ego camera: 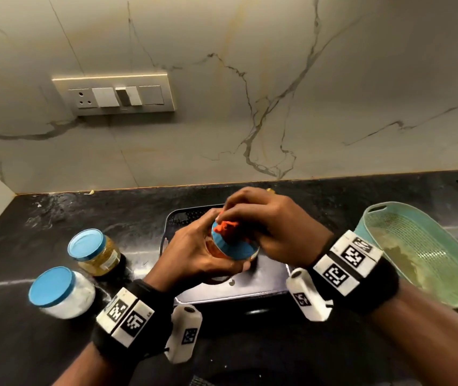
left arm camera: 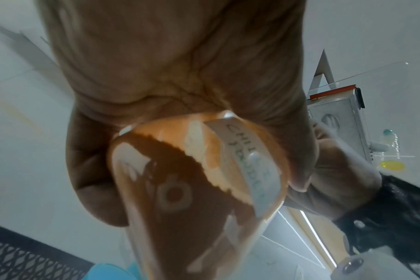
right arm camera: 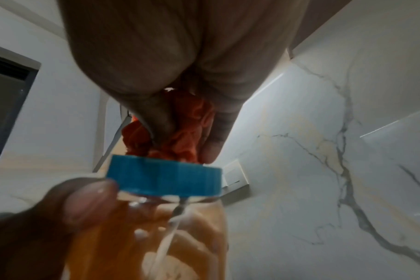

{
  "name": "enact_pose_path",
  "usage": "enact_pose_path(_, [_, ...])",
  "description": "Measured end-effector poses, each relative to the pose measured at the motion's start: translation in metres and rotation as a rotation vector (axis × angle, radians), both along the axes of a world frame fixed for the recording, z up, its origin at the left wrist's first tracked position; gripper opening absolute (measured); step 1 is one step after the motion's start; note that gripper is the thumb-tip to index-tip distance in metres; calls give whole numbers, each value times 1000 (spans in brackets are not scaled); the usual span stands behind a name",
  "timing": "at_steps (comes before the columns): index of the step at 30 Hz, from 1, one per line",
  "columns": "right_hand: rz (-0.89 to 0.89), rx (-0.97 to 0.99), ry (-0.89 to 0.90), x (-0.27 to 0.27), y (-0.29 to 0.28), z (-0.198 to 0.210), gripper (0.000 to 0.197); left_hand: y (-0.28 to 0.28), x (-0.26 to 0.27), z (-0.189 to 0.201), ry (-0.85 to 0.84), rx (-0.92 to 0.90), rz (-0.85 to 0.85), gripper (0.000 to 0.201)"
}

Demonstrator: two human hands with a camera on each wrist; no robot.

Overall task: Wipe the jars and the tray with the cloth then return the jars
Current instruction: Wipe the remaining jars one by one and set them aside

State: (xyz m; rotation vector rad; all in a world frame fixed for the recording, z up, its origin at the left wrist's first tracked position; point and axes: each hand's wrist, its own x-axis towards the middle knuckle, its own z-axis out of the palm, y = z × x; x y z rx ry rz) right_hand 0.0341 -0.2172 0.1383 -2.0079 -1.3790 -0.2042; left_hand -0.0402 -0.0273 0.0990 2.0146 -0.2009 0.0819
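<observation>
My left hand (ego camera: 197, 254) grips a glass jar of red-brown powder (left arm camera: 180, 189) with a blue lid (ego camera: 234, 246), held tilted above the dark tray (ego camera: 264, 285). A white label runs down the jar's side. My right hand (ego camera: 261, 218) pinches a bunched orange cloth (ego camera: 226, 228) and presses it on the lid's top (right arm camera: 163, 176); the cloth (right arm camera: 180, 136) shows between the fingers. Two more blue-lidded jars stand on the black counter at the left: one with yellowish contents (ego camera: 97, 253), one with white contents (ego camera: 60, 292).
A pale green perforated basket (ego camera: 423, 254) sits on the counter at the right, close to my right wrist. The marble wall with a switch plate (ego camera: 113, 94) rises behind the counter. The tray's far end (ego camera: 186, 215) has a slotted handle.
</observation>
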Motion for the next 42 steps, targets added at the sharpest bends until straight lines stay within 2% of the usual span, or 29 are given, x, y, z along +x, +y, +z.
enact_pose_path(3, [-49, -26, -49, 3, 4, 4, 39, 0, 2, 5, 6, -40, 12, 67])
enact_pose_path(5, [-130, -116, -52, 8, 1, 8, 35, 2, 3, 5, -18, -37, 21, 67])
enact_pose_path(7, [-193, -219, 7, 8, -7, 11, 27, 4, 3, 4, -19, -66, 35, 71])
enact_pose_path(8, [-199, -266, 56, 5, -13, 13, 29, 4, 3, 3, -12, -76, 39, 72])
enact_pose_path(9, [-183, -298, 107, 2, -20, 16, 35, 3, 3, 1, 0, -88, 38, 73])
enact_pose_path(11, [-121, -312, 246, -1, -35, 20, 27, 2, 2, -2, 50, -158, 35, 74])
enact_pose_path(12, [-85, -281, 341, 0, -42, 22, 25, 1, 1, -3, 81, -220, 40, 72])
enact_pose_path(15, [-28, -60, 593, 6, -52, 18, 32, 0, 2, -4, 143, -399, 54, 72])
enact_pose_path(19, [-101, 181, 634, 10, -50, 6, 29, -1, 4, -1, 201, -488, 44, 72])
enact_pose_path(22, [-133, 313, 674, 6, -46, -4, 32, -1, 6, -2, 310, -612, 81, 92])
enact_pose_path(24, [-121, 362, 655, 1, -40, -10, 34, 0, 4, -1, 393, -751, 22, 95])
enact_pose_path(28, [-155, 410, 514, -5, -29, -16, 38, 5, 1, -2, 478, -959, -130, 84])
enact_pose_path(31, [-190, 418, 480, -8, -26, -17, 41, 2, -1, -5, 543, -1087, -91, 98])
enact_pose_path(34, [-209, 409, 457, -14, -25, -17, 44, -2, 1, -5, 521, -1080, -37, 102])
enact_pose_path(37, [-235, 387, 284, -15, -18, -4, 38, -10, 5, -3, 447, -1023, -43, 95])
enact_pose_path(40, [-263, 325, 148, -8, -6, 6, 39, -17, 8, -1, 359, -1019, -8, 74])
enact_pose_path(42, [-218, 278, 61, -13, -2, 6, 37, -14, 10, 0, 327, -1019, 1, 76])
